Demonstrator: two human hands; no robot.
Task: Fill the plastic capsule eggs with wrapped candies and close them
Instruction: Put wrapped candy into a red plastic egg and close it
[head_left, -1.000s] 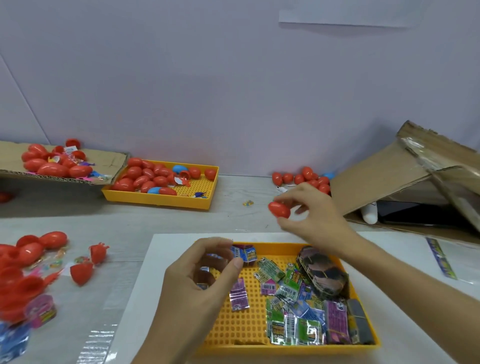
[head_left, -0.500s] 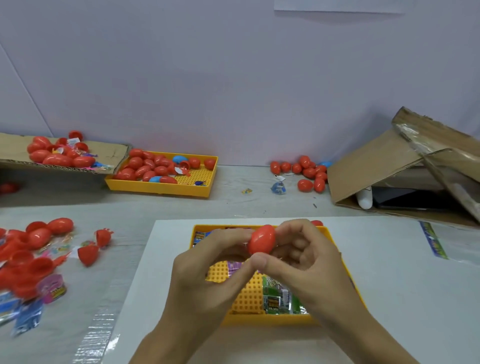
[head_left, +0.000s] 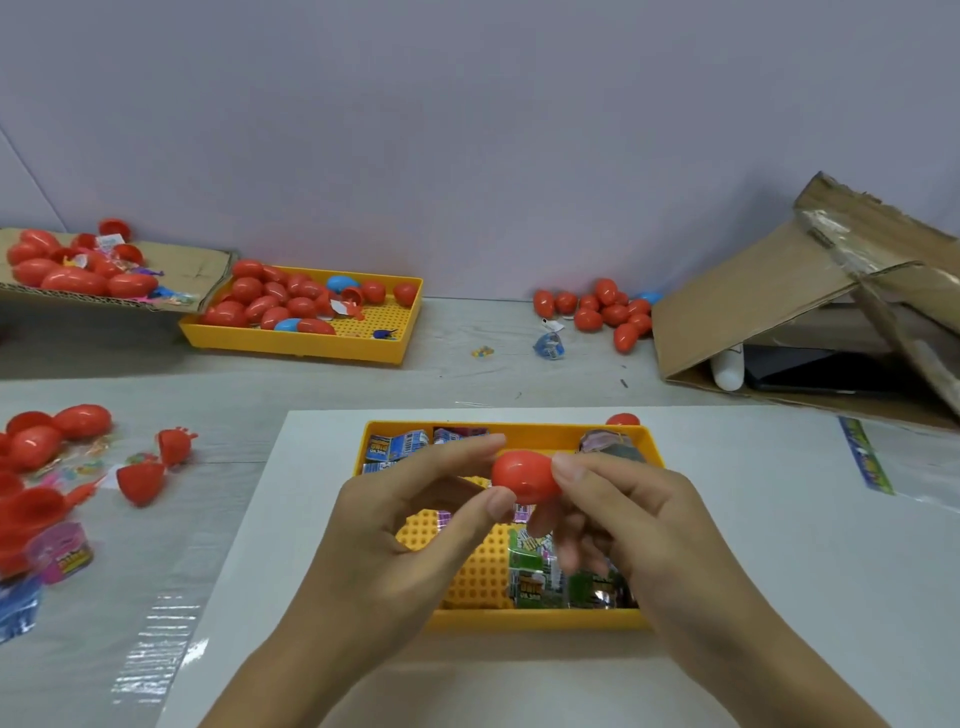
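Both hands meet over the candy tray (head_left: 535, 619) at centre: the left hand (head_left: 395, 540) pinches the red capsule egg (head_left: 524, 475) from nine o'clock between thumb and forefinger, and the right hand (head_left: 639, 525) grips it from three o'clock, fingers curled round its end. Half a second ago the egg stood upright between them; now it lies on its side. It's glossy red, closed, smooth. Wrapped candies (head_left: 540, 584) lie beneath in the tray on the counter (head_left: 467, 374).
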